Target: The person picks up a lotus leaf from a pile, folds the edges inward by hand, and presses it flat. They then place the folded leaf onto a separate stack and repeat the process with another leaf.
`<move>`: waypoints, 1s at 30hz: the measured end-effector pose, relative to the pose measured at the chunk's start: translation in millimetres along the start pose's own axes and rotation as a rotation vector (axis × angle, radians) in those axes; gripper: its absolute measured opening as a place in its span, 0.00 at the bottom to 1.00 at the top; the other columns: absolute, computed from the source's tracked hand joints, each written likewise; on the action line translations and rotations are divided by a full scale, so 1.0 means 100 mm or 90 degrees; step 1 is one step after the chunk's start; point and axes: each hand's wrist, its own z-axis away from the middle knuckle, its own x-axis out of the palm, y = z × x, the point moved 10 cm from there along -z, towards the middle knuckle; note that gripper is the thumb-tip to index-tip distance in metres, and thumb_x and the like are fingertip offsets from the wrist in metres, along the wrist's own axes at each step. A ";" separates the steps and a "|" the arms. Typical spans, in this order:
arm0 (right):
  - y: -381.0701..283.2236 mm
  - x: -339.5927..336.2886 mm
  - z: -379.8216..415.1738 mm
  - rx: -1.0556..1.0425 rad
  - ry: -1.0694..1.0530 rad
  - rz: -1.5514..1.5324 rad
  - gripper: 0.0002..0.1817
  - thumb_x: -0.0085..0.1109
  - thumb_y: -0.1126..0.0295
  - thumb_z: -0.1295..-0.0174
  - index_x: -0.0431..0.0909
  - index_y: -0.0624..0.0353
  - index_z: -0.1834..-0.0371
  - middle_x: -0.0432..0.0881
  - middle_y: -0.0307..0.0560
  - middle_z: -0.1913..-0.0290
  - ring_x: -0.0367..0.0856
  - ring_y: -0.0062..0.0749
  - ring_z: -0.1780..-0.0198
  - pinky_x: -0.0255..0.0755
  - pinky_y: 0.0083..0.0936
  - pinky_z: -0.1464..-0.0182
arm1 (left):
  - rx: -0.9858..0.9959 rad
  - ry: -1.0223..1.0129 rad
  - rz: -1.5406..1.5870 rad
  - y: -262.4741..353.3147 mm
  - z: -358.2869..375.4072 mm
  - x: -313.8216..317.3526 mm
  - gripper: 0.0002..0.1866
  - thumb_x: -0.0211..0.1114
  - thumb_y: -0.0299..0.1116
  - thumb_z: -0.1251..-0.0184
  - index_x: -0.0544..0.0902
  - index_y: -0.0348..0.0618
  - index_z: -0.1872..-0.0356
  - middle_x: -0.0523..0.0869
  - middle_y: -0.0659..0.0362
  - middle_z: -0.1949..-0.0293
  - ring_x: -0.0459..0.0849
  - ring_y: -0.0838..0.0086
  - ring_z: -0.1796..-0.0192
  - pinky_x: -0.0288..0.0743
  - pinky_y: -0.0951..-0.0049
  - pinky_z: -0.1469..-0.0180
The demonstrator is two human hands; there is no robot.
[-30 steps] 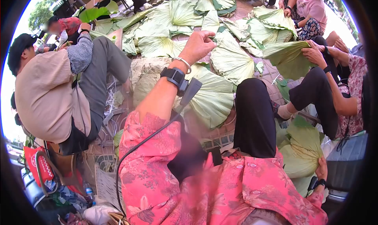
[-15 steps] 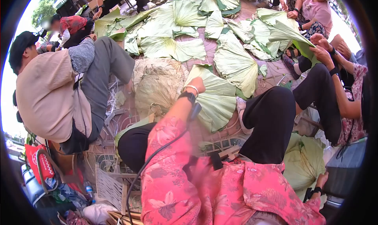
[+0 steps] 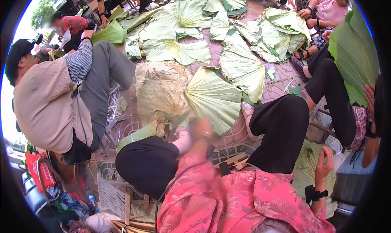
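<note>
Paved ground (image 3: 281,80) outside is covered in big folded lotus leaves, with people sitting all around working on them. Left hand (image 3: 199,128) is down by the near edge of the fan-shaped leaf (image 3: 214,98) right in front, blurry, so I can't tell if it's actually gripping; right hand (image 3: 326,161) rests loosely, fingers bent, on a leaf (image 3: 303,167) by the knee. These look light, floppy and easy to tear, so I'd grab near the pleated stem end, not the thin rim.
</note>
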 end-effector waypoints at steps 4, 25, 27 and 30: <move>-1.13 0.37 -0.41 -0.086 -0.026 -0.215 0.07 0.52 0.85 0.48 0.75 0.65 0.66 0.78 0.51 0.65 0.79 0.36 0.64 0.72 0.24 0.61 | -0.024 0.140 0.167 0.12 -0.43 -0.58 0.09 0.54 0.28 0.51 0.80 0.36 0.72 0.80 0.43 0.69 0.79 0.48 0.63 0.73 0.57 0.60; -3.11 2.67 -2.15 -0.158 -0.644 -0.634 0.26 0.64 0.56 0.49 0.73 0.62 0.51 0.77 0.41 0.60 0.74 0.21 0.60 0.69 0.20 0.60 | 0.337 0.083 0.527 1.70 -0.55 -3.81 0.10 0.55 0.20 0.50 0.84 0.37 0.69 0.83 0.61 0.74 0.78 0.81 0.72 0.72 0.82 0.68; -3.04 2.69 -2.02 -0.103 -0.727 -0.616 0.30 0.64 0.51 0.50 0.72 0.63 0.51 0.77 0.43 0.59 0.75 0.25 0.59 0.69 0.22 0.58 | 0.245 -0.003 0.555 1.62 -0.58 -3.53 0.10 0.55 0.20 0.51 0.84 0.35 0.68 0.84 0.60 0.72 0.78 0.81 0.71 0.72 0.82 0.68; -3.04 2.70 -2.04 -0.138 -0.674 -0.551 0.37 0.64 0.46 0.53 0.69 0.66 0.48 0.77 0.48 0.57 0.76 0.30 0.59 0.70 0.26 0.57 | 0.251 0.017 0.500 1.68 -0.54 -3.56 0.10 0.56 0.21 0.51 0.84 0.35 0.68 0.84 0.60 0.72 0.78 0.81 0.71 0.72 0.81 0.67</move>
